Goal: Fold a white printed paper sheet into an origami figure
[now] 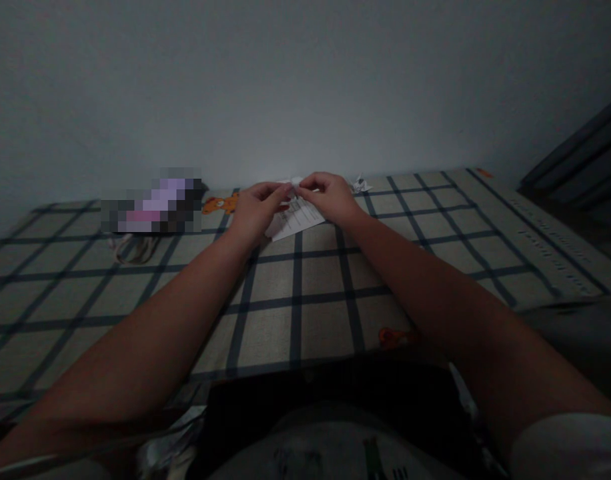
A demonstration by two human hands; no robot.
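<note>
Both hands meet over the far middle of the cloth-covered table. My left hand (pixel 258 205) is closed, its thumb and fingertips pinching a small piece of white paper (pixel 296 181). From the other side, my right hand (pixel 331 193) pinches the same paper, fingertips almost touching the left ones. Its exact shape is mostly hidden by the fingers. Under the hands lies a white sheet (pixel 296 225) with dark lines or print. Just right of my right hand sits a small folded or crumpled white paper piece (pixel 361 184).
A checked tablecloth (pixel 320 320) with bear pictures covers the table. At the left lies a blurred-out purple and dark object (pixel 160 203) with a pale strap (pixel 135 248) beside it. A plain wall (pixel 305 87) rises behind. Dark slatted furniture (pixel 585 160) stands at the right.
</note>
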